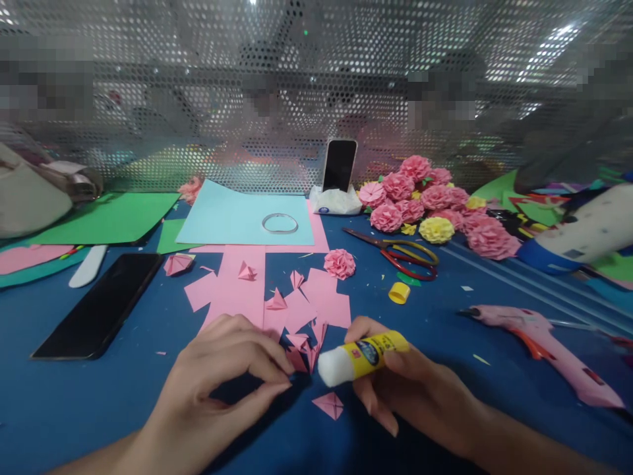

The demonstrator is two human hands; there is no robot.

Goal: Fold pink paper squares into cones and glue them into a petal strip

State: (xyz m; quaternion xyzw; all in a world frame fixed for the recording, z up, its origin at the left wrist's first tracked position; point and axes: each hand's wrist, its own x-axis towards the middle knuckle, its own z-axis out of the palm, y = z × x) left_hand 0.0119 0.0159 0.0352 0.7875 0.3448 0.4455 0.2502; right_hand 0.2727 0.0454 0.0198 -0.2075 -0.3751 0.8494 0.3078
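In my right hand [415,389] is an uncapped glue stick [378,353] with a yellow label, held tilted with its white end pointing left. My left hand [227,382] is closed in a pinch, thumb and forefinger tips together, beside a cluster of folded pink paper pieces [307,348]; what the tips hold, if anything, I cannot make out. A folded pink paper triangle [329,405] lies on the blue table between my hands. Pink paper squares [324,297] lie beyond them, with more folded pieces on top. The yellow glue cap [399,293] lies apart, toward the right.
Red-and-yellow-handled scissors [403,256] and a pink glue gun [548,346] lie right. Paper flowers [425,191] are heaped behind. A black phone [101,307] lies left; another phone [339,165] stands upright on a white packet [336,200]. A perforated metal screen [208,99] closes the back.
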